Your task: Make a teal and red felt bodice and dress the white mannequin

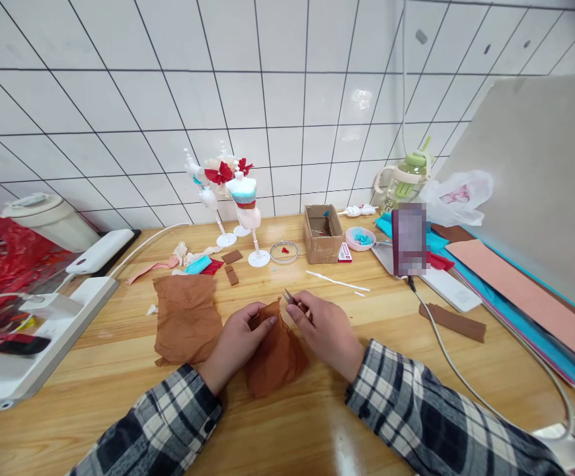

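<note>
A crumpled brown sheet (275,360) lies near the table's front, its top edge pinched in my left hand (240,340). Just right of that edge, my right hand (324,327) is closed on a small pointed metal tool (289,297), its tips directed up and left. What kind of tool it is cannot be made out for certain. Another wrinkled brown sheet (186,317) rests flat to the left of my left hand. Two small brown pieces (232,256) lie behind, near a white mannequin stand (258,258) whose form wears blue and brown bands.
A cardboard box (323,244) and a pink bowl (360,238) stand at the back. White strips (337,281) lie before them. On the right are a phone (409,239), a cable and coloured sheets (530,291). A power strip (49,337) runs along the left.
</note>
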Action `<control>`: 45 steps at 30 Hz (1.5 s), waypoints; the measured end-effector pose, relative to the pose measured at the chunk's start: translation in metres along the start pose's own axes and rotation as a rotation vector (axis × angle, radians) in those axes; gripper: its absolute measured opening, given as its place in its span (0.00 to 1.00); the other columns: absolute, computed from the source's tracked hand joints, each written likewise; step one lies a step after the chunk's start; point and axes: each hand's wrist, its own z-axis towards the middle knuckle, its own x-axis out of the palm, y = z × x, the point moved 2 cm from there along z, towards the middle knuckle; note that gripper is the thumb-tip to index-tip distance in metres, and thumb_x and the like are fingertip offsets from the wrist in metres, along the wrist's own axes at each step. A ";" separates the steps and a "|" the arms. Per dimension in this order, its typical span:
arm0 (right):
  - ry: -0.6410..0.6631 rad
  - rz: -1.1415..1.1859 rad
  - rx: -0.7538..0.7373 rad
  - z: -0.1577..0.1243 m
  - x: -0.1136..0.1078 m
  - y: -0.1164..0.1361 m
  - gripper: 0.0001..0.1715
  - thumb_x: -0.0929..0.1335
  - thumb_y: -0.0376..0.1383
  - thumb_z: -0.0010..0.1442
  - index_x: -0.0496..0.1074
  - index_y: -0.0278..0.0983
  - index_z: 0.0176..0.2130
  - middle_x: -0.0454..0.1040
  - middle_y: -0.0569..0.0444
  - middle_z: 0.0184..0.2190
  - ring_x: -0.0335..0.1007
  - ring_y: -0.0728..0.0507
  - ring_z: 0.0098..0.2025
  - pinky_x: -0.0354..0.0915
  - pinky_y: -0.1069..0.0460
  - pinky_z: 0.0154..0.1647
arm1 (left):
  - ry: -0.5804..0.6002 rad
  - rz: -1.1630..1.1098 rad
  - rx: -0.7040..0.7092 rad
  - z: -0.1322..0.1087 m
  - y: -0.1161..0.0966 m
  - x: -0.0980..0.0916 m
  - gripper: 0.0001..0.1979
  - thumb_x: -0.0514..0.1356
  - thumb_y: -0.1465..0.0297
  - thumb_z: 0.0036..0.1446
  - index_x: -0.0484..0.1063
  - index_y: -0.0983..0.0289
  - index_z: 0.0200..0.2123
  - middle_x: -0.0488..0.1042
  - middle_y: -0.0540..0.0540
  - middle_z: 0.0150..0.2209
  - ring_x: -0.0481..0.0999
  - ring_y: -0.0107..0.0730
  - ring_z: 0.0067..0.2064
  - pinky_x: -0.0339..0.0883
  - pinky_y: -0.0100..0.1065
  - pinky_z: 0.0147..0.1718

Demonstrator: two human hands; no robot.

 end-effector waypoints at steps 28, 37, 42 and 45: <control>0.160 0.042 -0.114 -0.004 0.030 -0.005 0.24 0.50 0.46 0.70 0.63 0.39 0.34 0.73 0.53 0.28 0.68 0.47 0.30 0.50 0.54 0.29 | 0.066 -0.500 -0.180 0.000 0.006 -0.001 0.14 0.68 0.64 0.48 0.76 0.64 0.37 0.81 0.54 0.38 0.77 0.34 0.36 0.69 0.32 0.38; 0.146 0.059 -0.121 -0.004 0.030 -0.004 0.23 0.51 0.46 0.70 0.63 0.39 0.34 0.71 0.54 0.27 0.66 0.47 0.28 0.49 0.53 0.28 | 0.068 -0.507 -0.183 0.001 0.006 0.000 0.14 0.69 0.66 0.46 0.75 0.64 0.37 0.80 0.54 0.38 0.76 0.34 0.37 0.69 0.32 0.38; 0.138 0.062 -0.117 -0.004 0.031 -0.002 0.22 0.51 0.46 0.70 0.63 0.39 0.35 0.71 0.54 0.27 0.66 0.47 0.28 0.49 0.53 0.28 | 0.077 -0.527 -0.177 0.001 0.007 0.002 0.14 0.69 0.66 0.47 0.75 0.64 0.37 0.80 0.54 0.39 0.77 0.35 0.38 0.69 0.33 0.40; 0.127 0.065 -0.118 -0.004 0.032 -0.002 0.22 0.51 0.46 0.70 0.62 0.39 0.34 0.70 0.55 0.26 0.65 0.47 0.28 0.48 0.53 0.28 | 0.077 -0.538 -0.185 -0.001 0.005 0.002 0.14 0.69 0.65 0.46 0.75 0.65 0.37 0.80 0.55 0.38 0.77 0.36 0.38 0.69 0.34 0.39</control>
